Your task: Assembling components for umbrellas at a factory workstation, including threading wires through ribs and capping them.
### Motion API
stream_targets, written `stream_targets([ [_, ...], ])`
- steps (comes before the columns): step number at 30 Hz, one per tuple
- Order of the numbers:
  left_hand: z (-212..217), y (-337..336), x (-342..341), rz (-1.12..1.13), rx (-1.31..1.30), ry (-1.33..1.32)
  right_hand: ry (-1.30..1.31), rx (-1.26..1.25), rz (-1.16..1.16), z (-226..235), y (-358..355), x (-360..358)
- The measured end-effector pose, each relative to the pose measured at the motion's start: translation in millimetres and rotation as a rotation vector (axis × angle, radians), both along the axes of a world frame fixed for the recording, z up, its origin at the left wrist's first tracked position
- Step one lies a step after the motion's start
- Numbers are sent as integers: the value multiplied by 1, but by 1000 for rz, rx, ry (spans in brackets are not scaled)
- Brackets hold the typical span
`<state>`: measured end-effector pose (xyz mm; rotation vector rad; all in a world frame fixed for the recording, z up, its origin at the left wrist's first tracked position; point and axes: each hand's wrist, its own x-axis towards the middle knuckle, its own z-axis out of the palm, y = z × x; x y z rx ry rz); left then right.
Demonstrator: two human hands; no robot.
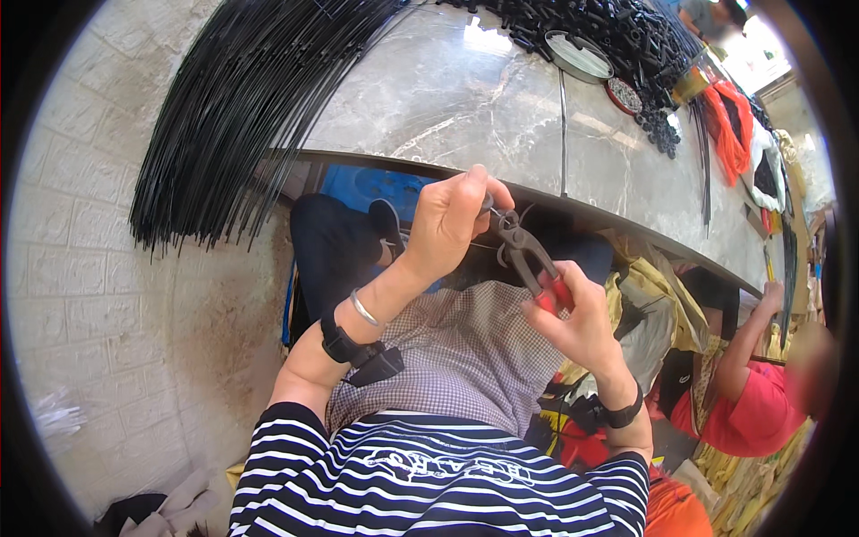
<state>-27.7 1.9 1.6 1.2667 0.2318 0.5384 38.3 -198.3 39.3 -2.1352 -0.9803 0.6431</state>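
Pliers [528, 259] sit below the surface [465, 98] edge, red handles gripped in the closed right hand [573, 313]. Left hand [452, 224] fingers [483, 188] pinch a thin wire [501, 215] at the plier head. Black rods [242, 98] lie across the surface to the left.

Only one view here — a wide fisheye worn on the person's head, looking steeply down over their own chest and lap. It sat close: both forearms came in from the lower edge and the hands [501, 259] landed near the middle of the frame. The marble table [465, 98] arced across the top, its straight edge bent hard by the lens, and a brick wall [80, 268] filled the left side — the corners just went black. A second person showed at the far right.
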Motion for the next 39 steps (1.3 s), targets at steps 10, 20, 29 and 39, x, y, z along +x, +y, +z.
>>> stream_targets([
  [10,2,-4,0,-14,116,15,482,100,35,-9,-13,-15],
  [20,-9,1,-1,-11,136,18,-412,195,-32,-5,-9,-1],
  [29,-9,3,-2,-82,175,24,209,53,-8,-15,-18,1],
  [39,-20,6,-4,-100,109,29,449,30,106,-3,-18,6],
])
